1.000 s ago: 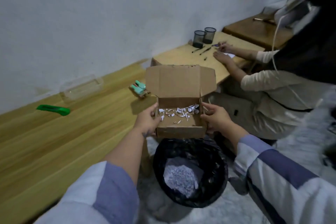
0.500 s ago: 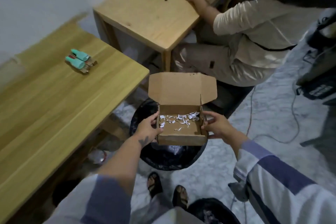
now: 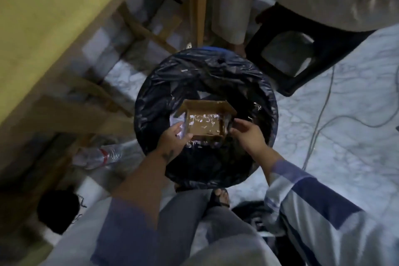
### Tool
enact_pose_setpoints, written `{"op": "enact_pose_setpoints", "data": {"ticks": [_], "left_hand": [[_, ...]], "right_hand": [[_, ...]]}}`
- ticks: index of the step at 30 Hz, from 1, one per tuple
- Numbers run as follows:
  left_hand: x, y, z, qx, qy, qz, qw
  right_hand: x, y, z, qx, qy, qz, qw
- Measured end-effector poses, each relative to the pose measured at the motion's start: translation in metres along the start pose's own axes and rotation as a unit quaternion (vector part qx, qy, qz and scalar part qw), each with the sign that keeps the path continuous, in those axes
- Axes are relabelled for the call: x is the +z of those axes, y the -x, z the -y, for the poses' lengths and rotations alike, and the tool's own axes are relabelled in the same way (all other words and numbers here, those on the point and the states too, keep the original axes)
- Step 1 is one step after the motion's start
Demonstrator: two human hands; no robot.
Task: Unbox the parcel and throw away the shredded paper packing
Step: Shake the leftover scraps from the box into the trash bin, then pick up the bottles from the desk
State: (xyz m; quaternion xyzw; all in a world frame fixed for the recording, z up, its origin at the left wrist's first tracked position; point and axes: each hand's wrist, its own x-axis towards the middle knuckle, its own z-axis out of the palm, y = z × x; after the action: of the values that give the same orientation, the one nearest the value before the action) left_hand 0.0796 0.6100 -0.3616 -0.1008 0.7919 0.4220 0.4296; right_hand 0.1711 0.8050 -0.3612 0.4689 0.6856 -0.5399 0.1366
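I look straight down into a round bin lined with a black bag (image 3: 216, 67). Over its mouth I hold a small open cardboard box (image 3: 205, 123), lid flap pointing away from me. White shreds of paper (image 3: 203, 122) lie scattered on the box floor. My left hand (image 3: 174, 138) grips the box's left near corner. My right hand (image 3: 246, 134) holds the right side with its fingertips. More shreds show below the box's near edge, inside the bin. The picture is blurred by motion.
A wooden table (image 3: 54, 17) stands at the left, its legs and braces beside the bin. A plastic bottle (image 3: 101, 155) lies on the floor under it. A seated person's legs (image 3: 231, 6) and a black stool (image 3: 287, 54) are beyond the bin. A cable (image 3: 319, 119) runs across the marble floor at right.
My view has tipped from the table and wall down onto the bin. The box, held in both hands, has gone down over the bin's mouth.
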Motion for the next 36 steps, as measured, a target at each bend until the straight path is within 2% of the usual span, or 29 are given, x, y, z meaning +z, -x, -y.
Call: {"op": "enact_pose_setpoints", "data": {"ticks": [5,10,14,17,19,23,30,36], "left_hand": [[-0.002,0.021,-0.028,-0.001,-0.002,0.032,0.999],[-0.038,0.091,-0.087,0.037,-0.039,0.033,0.998],[-0.077,0.157,-0.136,0.046,-0.08,0.032,0.995],[-0.117,0.199,-0.166,0.063,-0.119,0.039,0.99],[-0.146,0.224,-0.181,0.092,-0.125,0.007,0.988],[-0.21,0.265,-0.192,0.13,-0.092,-0.105,0.982],[-0.335,0.282,-0.158,0.137,-0.088,-0.257,0.953],[-0.418,0.269,-0.122,0.132,-0.084,-0.34,0.927]], "right_hand": [[0.001,0.016,0.021,0.007,0.012,0.034,0.999],[-0.033,0.081,0.093,-0.033,0.067,0.057,0.996],[-0.059,0.14,0.169,-0.11,0.14,0.073,0.981],[-0.063,0.181,0.229,-0.19,0.209,0.078,0.956],[-0.056,0.207,0.265,-0.235,0.24,0.081,0.938],[-0.026,0.249,0.323,-0.301,0.268,0.102,0.909],[0.058,0.286,0.395,-0.349,0.291,0.1,0.885],[0.127,0.281,0.426,-0.353,0.286,0.071,0.888]]}}
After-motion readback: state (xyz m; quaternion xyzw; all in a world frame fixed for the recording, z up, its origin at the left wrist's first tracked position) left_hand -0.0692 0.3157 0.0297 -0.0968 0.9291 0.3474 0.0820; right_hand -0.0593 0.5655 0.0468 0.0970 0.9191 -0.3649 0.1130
